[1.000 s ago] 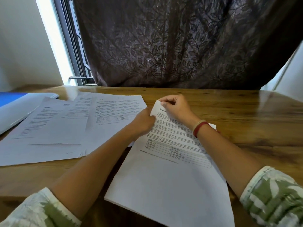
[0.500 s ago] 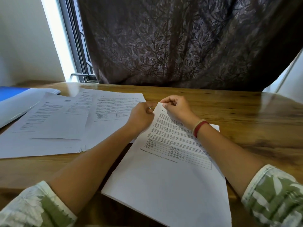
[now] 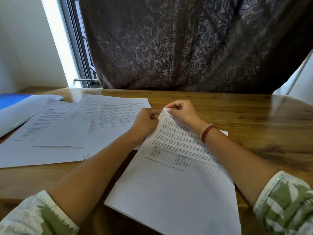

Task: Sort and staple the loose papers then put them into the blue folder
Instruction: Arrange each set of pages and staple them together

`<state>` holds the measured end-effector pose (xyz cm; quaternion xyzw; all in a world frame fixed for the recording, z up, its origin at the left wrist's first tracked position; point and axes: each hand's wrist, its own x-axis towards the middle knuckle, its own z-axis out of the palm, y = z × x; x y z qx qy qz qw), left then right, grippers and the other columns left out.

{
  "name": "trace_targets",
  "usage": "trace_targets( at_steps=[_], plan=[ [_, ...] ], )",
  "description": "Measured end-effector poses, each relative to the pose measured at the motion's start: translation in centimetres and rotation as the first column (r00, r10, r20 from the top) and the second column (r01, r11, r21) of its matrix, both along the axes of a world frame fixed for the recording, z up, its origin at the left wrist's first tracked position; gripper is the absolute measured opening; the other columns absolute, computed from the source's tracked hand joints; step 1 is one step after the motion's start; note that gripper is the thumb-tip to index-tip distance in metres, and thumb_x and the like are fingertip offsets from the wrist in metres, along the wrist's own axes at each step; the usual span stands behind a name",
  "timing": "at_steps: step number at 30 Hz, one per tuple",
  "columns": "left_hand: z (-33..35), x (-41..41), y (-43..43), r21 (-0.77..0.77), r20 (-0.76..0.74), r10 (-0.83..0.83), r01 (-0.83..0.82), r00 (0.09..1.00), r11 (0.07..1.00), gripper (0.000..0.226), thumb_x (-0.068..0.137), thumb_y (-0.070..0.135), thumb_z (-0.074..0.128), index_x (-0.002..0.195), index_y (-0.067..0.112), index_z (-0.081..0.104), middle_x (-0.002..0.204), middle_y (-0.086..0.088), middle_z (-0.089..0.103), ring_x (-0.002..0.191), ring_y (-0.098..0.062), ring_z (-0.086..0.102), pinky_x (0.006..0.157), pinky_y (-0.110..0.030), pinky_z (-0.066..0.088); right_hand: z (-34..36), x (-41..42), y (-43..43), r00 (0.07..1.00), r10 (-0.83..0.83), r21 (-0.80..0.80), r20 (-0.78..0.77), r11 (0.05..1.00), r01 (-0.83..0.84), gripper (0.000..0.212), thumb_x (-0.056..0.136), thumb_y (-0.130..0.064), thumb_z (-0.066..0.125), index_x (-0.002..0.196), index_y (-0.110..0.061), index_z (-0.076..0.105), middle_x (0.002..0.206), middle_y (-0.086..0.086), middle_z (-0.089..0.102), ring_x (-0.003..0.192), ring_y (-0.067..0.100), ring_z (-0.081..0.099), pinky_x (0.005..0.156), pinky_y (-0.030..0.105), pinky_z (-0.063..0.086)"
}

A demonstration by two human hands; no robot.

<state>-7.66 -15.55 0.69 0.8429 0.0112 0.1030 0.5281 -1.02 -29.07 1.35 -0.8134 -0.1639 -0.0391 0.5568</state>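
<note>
From my remote seat, I see both hands meet at the far left corner of the printed stack (image 3: 177,192) on the wooden table (image 3: 254,119). The right hand (image 3: 183,113), a red bangle (image 3: 208,133) on its wrist, has its fingers curled in and pinches the corner tip of the top sheet between thumb and fingertips, lifting it slightly. The left hand (image 3: 145,123) is balled loosely just beside it, knuckles up, with its fingers tucked against the same corner's left edge. I cannot tell whether it grips the paper or only touches it. The two hands sit almost touching. The stack lies face up with its heading end away from me. Its long axis runs from the table's front edge toward the curtain (image 3: 186,44), turned a little to the right, and its near end reaches past the front edge. To the left, the loose papers (image 3: 67,133) lie fanned and overlapping, headings also pointing away. The blue folder (image 3: 10,100) lies at the far left of the table, partly covered by a curved white sheet (image 3: 20,116).
</note>
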Motion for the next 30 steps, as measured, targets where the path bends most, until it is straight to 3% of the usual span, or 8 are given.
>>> trace_targets(
  at_steps=[2,8,13,20,26,30],
  plan=[
    [-0.02,0.01,0.07,-0.021,-0.002,-0.012,0.012,1.000,1.000,0.033,0.097,0.008,0.057,0.118,0.030,0.069,0.099,0.017,0.068,0.079,0.000,0.064,0.048,-0.006,0.044,-0.02,0.15,-0.05,1.000,-0.004,-0.003,-0.013,1.000,0.004,0.019,0.088,-0.007,0.066,0.077,-0.022,0.070,0.087,0.001,0.070,0.083,0.013,0.067,0.075,0.027,0.055],
    [-0.10,0.14,0.05,-0.069,0.003,-0.008,0.008,1.000,0.998,0.033,0.097,0.005,0.055,0.112,0.029,0.070,0.094,0.017,0.068,0.070,0.005,0.066,0.047,-0.006,0.045,-0.04,0.26,0.04,0.999,-0.031,0.018,-0.020,0.999,0.031,0.019,0.087,-0.004,0.067,0.083,-0.022,0.068,0.088,0.001,0.068,0.085,0.014,0.065,0.075,0.027,0.054],
    [-0.14,0.02,0.12,-0.105,-0.046,-0.005,0.000,0.999,0.994,0.027,0.098,0.010,0.055,0.106,0.030,0.071,0.096,0.009,0.071,0.080,-0.007,0.069,0.051,-0.014,0.050,-0.21,0.12,0.44,0.998,-0.048,0.018,-0.049,0.999,0.049,0.020,0.086,-0.003,0.069,0.077,-0.021,0.070,0.089,0.004,0.071,0.089,0.017,0.068,0.084,0.031,0.056],
    [0.06,-0.05,0.31,-0.155,-0.032,0.024,-0.028,0.999,0.988,0.021,0.096,0.016,0.059,0.109,0.025,0.073,0.087,0.009,0.073,0.068,-0.003,0.071,0.051,-0.013,0.050,0.02,-0.16,0.50,0.997,-0.045,0.070,-0.058,0.996,0.049,0.020,0.088,-0.002,0.066,0.079,-0.019,0.072,0.087,0.000,0.071,0.084,0.013,0.067,0.075,0.024,0.055],
    [0.03,-0.23,0.48,-0.156,-0.052,0.045,-0.053,0.998,0.986,0.016,0.095,0.018,0.062,0.101,0.025,0.074,0.075,0.012,0.073,0.062,0.000,0.069,0.046,-0.011,0.047,-0.33,0.00,0.63,0.991,-0.046,0.084,-0.123,0.995,0.056,0.018,0.086,-0.002,0.068,0.078,-0.018,0.072,0.091,0.006,0.072,0.088,0.020,0.068,0.081,0.032,0.057],
    [0.32,-0.08,0.81,-0.245,-0.135,0.099,-0.131,0.986,0.961,0.010,0.091,0.018,0.067,0.098,0.025,0.072,0.083,0.006,0.074,0.064,-0.007,0.072,0.052,-0.019,0.054,-0.44,-0.06,0.91,0.992,-0.023,0.072,-0.125,0.997,0.032,0.016,0.087,-0.004,0.068,0.079,-0.018,0.073,0.090,0.006,0.072,0.086,0.019,0.069,0.076,0.029,0.057]
  ],
)
